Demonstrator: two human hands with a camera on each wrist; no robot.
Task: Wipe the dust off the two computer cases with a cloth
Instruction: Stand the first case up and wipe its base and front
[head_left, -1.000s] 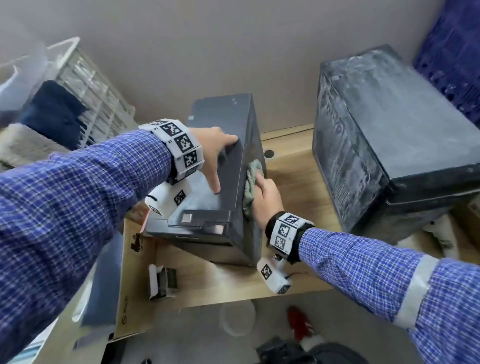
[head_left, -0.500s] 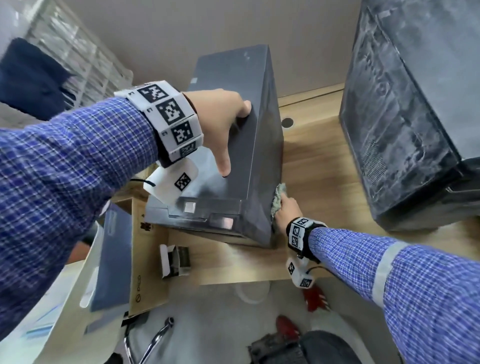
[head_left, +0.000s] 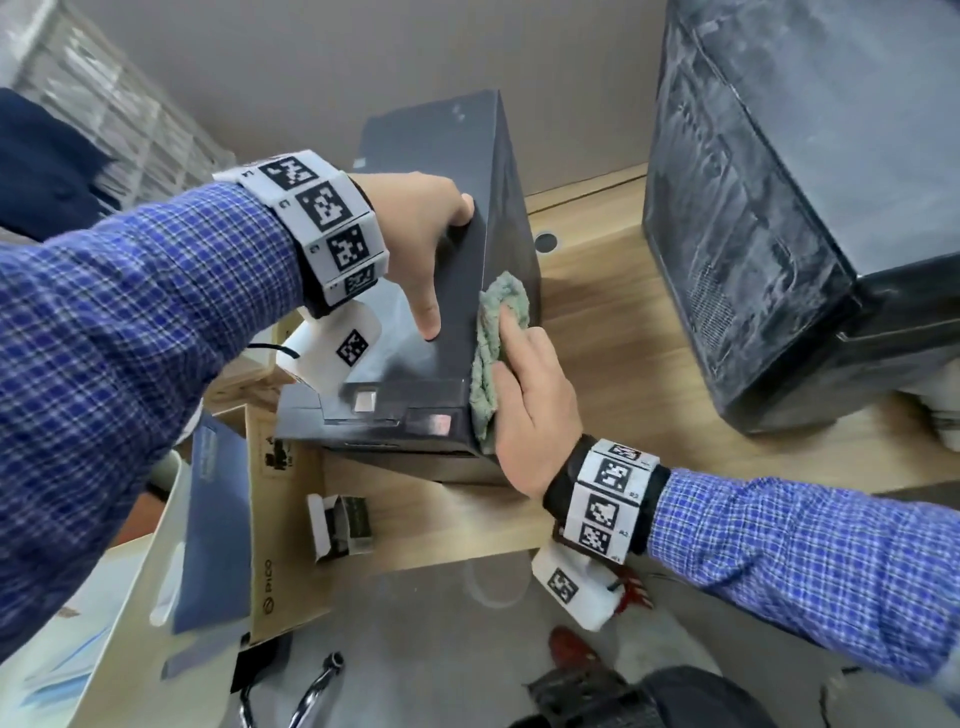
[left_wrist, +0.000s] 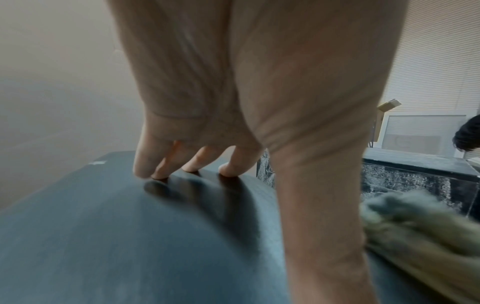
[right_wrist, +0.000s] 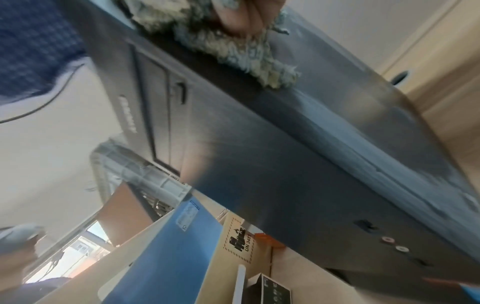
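Cloth (head_left: 496, 353) pressed on the smaller computer case (head_left: 462, 270)
Right hand (head_left: 530, 410) pins it with straight fingers; left hand (head_left: 415, 234), fingers spread, rests on top.

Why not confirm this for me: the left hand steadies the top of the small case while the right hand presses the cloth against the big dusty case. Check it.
One thing is wrong. The right hand presses the cloth against the side of the small case, the one the left hand steadies from the top. The big dusty case stands untouched to the right. The head view shows it.
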